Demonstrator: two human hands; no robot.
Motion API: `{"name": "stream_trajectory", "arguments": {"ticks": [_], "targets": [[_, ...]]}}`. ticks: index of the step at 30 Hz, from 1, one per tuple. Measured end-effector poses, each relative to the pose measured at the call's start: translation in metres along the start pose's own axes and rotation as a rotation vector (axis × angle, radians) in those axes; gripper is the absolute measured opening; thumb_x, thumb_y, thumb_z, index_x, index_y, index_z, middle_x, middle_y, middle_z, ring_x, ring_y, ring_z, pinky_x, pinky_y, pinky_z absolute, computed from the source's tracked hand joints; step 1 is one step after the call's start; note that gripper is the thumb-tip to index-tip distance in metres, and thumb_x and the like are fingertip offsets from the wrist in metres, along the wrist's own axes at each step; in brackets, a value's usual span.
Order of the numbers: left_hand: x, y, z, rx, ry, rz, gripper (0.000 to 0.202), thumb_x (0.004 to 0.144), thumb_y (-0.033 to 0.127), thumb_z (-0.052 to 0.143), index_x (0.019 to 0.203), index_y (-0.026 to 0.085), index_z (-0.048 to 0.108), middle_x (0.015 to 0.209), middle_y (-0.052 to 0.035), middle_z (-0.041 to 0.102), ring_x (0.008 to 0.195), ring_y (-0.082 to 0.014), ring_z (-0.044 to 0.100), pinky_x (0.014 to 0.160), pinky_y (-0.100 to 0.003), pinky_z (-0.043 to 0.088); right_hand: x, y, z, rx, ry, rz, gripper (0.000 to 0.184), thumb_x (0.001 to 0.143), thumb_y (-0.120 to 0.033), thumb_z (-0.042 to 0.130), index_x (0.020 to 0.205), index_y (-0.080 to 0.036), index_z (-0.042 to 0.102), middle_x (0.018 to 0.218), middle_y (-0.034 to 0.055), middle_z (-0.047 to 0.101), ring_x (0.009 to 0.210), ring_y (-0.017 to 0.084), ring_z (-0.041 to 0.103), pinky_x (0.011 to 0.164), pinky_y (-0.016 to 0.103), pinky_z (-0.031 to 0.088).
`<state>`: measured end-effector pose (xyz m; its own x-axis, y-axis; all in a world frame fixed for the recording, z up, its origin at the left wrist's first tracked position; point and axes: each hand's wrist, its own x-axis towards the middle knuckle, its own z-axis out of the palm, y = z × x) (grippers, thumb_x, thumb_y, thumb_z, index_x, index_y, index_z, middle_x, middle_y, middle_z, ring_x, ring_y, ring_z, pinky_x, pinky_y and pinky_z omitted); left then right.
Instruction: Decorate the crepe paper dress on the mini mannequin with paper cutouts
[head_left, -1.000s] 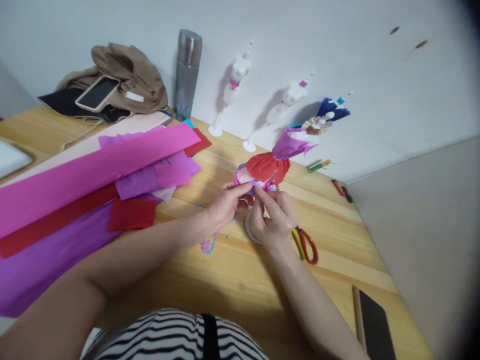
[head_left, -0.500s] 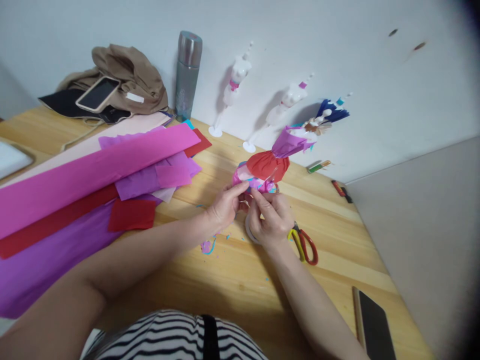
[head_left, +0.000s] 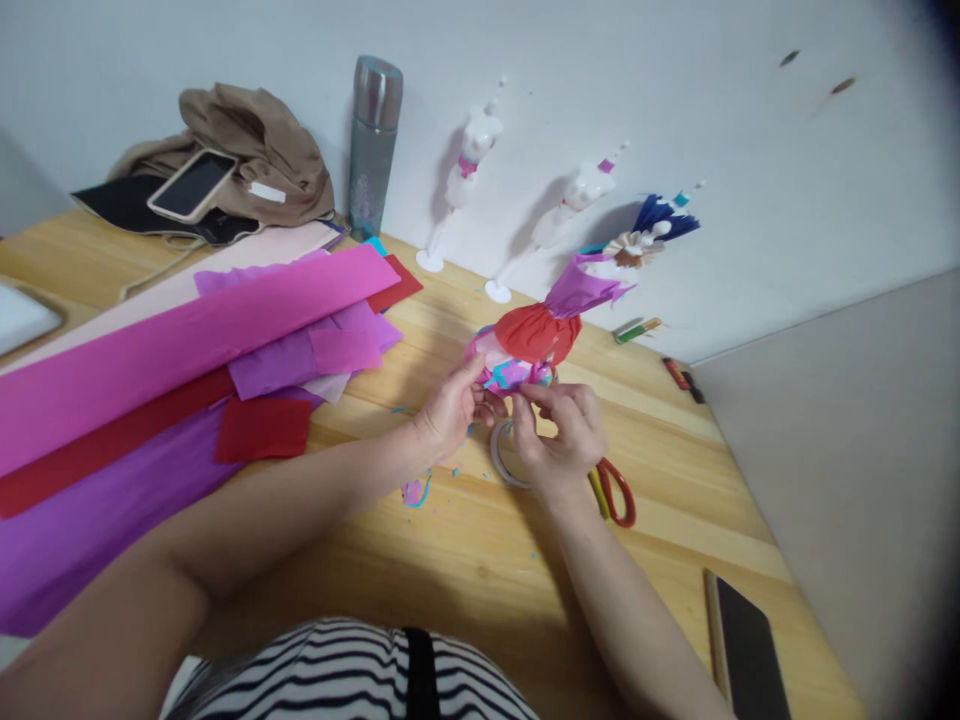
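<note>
The paper-dressed mannequin [head_left: 535, 334] is over the table [head_left: 645, 600], beyond the tape roll [head_left: 499, 463], its skirt hem [head_left: 511, 375] held by the left hand [head_left: 454, 408] and pinched by the right hand [head_left: 562, 430]; probably light, soft and easily torn, it requires gentle gripping at the gathered waist [head_left: 553, 311].

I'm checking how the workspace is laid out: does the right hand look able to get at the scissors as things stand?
Probably yes: the scissors lie close by the right hand, handles showing and uncovered, though the hand hides their blades. It is busy at the paper-dressed figure.
</note>
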<state>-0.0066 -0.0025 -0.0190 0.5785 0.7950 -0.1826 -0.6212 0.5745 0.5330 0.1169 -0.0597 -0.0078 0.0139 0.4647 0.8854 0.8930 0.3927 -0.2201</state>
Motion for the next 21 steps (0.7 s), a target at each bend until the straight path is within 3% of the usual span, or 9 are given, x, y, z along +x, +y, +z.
{"name": "stream_trajectory", "arguments": {"ticks": [6, 12, 21], "targets": [[-0.002, 0.001, -0.001, -0.011, -0.003, 0.012, 0.041, 0.079, 0.056, 0.084, 0.09, 0.019, 0.07, 0.075, -0.0002, 0.067, 0.059, -0.0107, 0.056, 0.051, -0.025, 0.034, -0.002, -0.001, 0.0, -0.02, -0.006, 0.009, 0.01, 0.091, -0.015, 0.073, 0.095, -0.024, 0.076, 0.078, 0.0009, 0.068, 0.068, 0.017, 0.066, 0.06, 0.031, 0.056], [-0.002, 0.0, -0.003, -0.026, 0.013, 0.018, 0.038, 0.071, 0.046, 0.092, 0.084, 0.018, 0.071, 0.072, 0.0004, 0.064, 0.061, -0.0103, 0.054, 0.054, -0.026, 0.031, -0.004, 0.001, 0.006, -0.025, -0.023, 0.016, 0.006, 0.092, -0.017, 0.074, 0.095, -0.023, 0.074, 0.077, 0.0007, 0.068, 0.067, 0.017, 0.068, 0.057, 0.03, 0.056], [-0.003, 0.003, -0.001, -0.036, 0.01, 0.008, 0.03, 0.077, 0.041, 0.089, 0.086, 0.018, 0.072, 0.074, 0.0006, 0.066, 0.06, -0.0096, 0.055, 0.053, -0.025, 0.032, 0.008, -0.005, 0.002, -0.031, 0.005, 0.005, 0.006, 0.095, -0.018, 0.071, 0.092, -0.022, 0.073, 0.073, -0.0004, 0.066, 0.061, 0.016, 0.063, 0.054, 0.029, 0.054]]}}
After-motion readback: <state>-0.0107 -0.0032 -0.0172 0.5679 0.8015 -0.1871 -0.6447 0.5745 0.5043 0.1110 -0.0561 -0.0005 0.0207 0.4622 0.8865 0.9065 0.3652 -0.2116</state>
